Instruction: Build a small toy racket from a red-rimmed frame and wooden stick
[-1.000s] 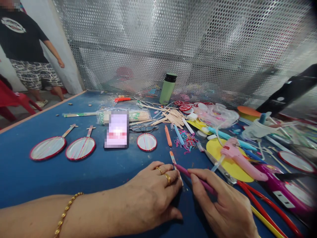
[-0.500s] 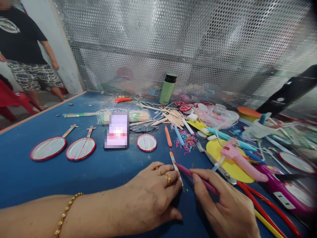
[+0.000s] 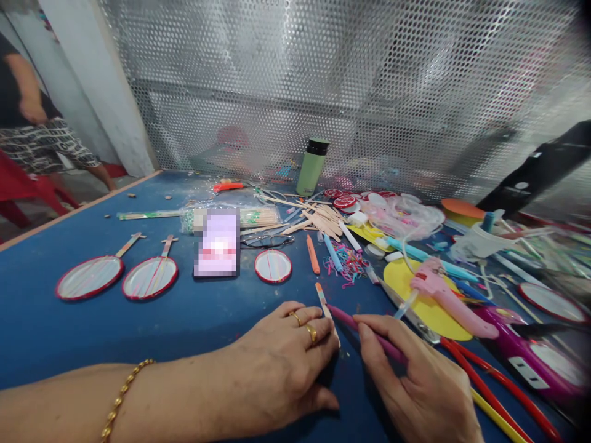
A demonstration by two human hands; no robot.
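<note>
My left hand (image 3: 289, 357), with two gold rings, rests on the blue table and holds a wooden craft stick (image 3: 321, 296) down under its fingertips. Coloured bands mark the stick's far end. Pinched in my right hand (image 3: 410, 375) is a pink marker (image 3: 344, 315), its tip touching the stick just beyond my left fingers. Past the stick lie an orange marker (image 3: 313, 254), a blue marker (image 3: 332, 253) and a small round disc (image 3: 273, 266) with pale stripes. At left are two red-rimmed round pieces (image 3: 90, 278) with stick handles.
A phone (image 3: 218, 246), glasses (image 3: 268, 241) and loose craft sticks (image 3: 323, 220) lie farther back near a green bottle (image 3: 311, 167). On the right are a pink glue gun (image 3: 455, 301), red-handled scissors (image 3: 489, 375) and a plastic cup (image 3: 478, 239). A person (image 3: 28, 111) stands beyond the table's left edge.
The person at the far left has moved further left, partly out of view. My hands, the marker and the stick stay almost the same.
</note>
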